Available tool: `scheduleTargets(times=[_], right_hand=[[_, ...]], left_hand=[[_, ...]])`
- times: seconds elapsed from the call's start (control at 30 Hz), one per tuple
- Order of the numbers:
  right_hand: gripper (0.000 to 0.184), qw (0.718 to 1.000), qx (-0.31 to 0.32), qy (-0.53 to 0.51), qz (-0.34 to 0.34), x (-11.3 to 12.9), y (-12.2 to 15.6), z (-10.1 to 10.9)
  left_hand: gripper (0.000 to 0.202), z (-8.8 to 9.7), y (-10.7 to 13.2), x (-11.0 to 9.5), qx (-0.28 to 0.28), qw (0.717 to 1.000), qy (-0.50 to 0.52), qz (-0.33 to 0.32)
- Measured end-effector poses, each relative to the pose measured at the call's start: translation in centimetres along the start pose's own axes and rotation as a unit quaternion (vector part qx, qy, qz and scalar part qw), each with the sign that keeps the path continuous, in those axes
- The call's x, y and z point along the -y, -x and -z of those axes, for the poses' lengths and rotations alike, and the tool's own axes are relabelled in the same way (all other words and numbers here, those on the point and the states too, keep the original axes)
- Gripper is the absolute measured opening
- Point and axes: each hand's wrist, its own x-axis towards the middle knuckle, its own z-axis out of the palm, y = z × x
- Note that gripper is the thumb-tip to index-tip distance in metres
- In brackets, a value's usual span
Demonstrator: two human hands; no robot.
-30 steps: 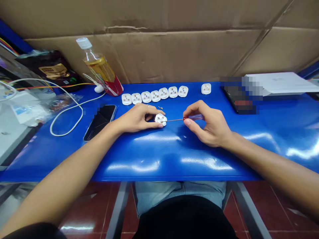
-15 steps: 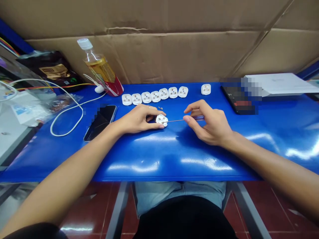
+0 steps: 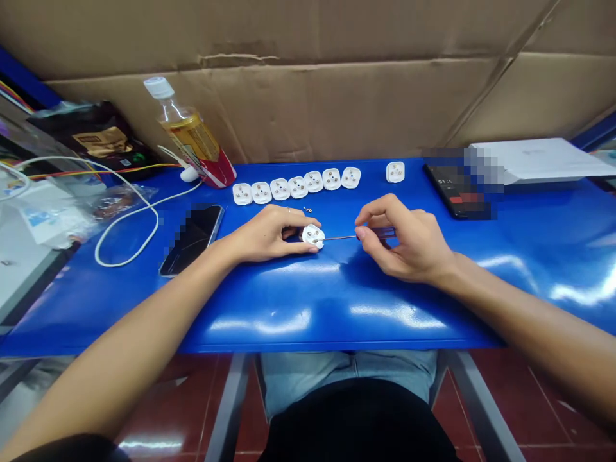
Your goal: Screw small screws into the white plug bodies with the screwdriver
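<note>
screwdriver tip on plug, and it's tight quarters. the left hand [image 3: 267, 234] pinches a small white plug [image 3: 312, 235] down against the glossy blue table [image 3: 308, 301], thumb along the near side, fingers curled over the far side. the right hand [image 3: 409, 247] grasps a slim screwdriver [image 3: 359, 236] by its dark handle, thumb and fingertips closed round it. the thin shaft lies almost level and its tip touches the plug's face.

the main risk, as i read it, is a slip. the shaft is so flat that little force goes down into the plug. if the tip jumps out, it drives sideways, straight at the left thumb and fingertips just beside it. the plug is small and hard to clamp, and the table top is shiny, so a hard twist could spin or skid it out of the pinch.

next worry: tiny loose screws [image 3: 308, 209] lie just behind the left knuckles. a jerk of that hand could flick them across the slick surface, and they are small enough to lose.

further back, a row of plugs [image 3: 297, 187] sits in a neat line with one single plug [image 3: 395, 171] apart to the right, and a skidding part could knock into them. the phone [image 3: 192, 239] lies just beside the left wrist, within range of a sudden elbow move. the bottle [image 3: 192, 138] leans at the back, well apart from the hands, and looks like the smallest concern.
</note>
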Motion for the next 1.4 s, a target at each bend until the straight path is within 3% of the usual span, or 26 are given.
scheduleTargets(times=[0.47,0.63,0.77,1.17,1.3,1.4], right_hand=[[0.028,0.999,0.014,-0.037,0.034,0.14,0.12,0.31],[0.022,1.0,0.01,-0.008,0.028,-0.11,0.05,0.4],[0.033,0.997,0.037,-0.045,0.048,-0.3,-0.05,0.5],[0.021,0.999,0.028,-0.016,0.037,-0.35,-0.13,0.64],[0.031,0.997,0.044,-0.046,0.038,-0.32,-0.18,0.71],[0.027,0.998,0.037,-0.036,0.02,-0.29,-0.18,0.71]], left_hand=[[0.046,-0.02,-0.16,-0.49,0.001,1.0,0.003,-0.026],[0.044,0.01,-0.16,-0.37,0.006,1.0,0.0,-0.024],[0.045,-0.01,-0.13,-0.3,0.004,1.0,0.005,-0.02],[0.047,-0.06,-0.04,-0.3,0.008,1.0,0.006,-0.013],[0.047,-0.04,-0.03,-0.36,0.004,1.0,0.013,-0.014],[0.047,-0.05,-0.05,-0.39,0.006,1.0,0.011,-0.015]])
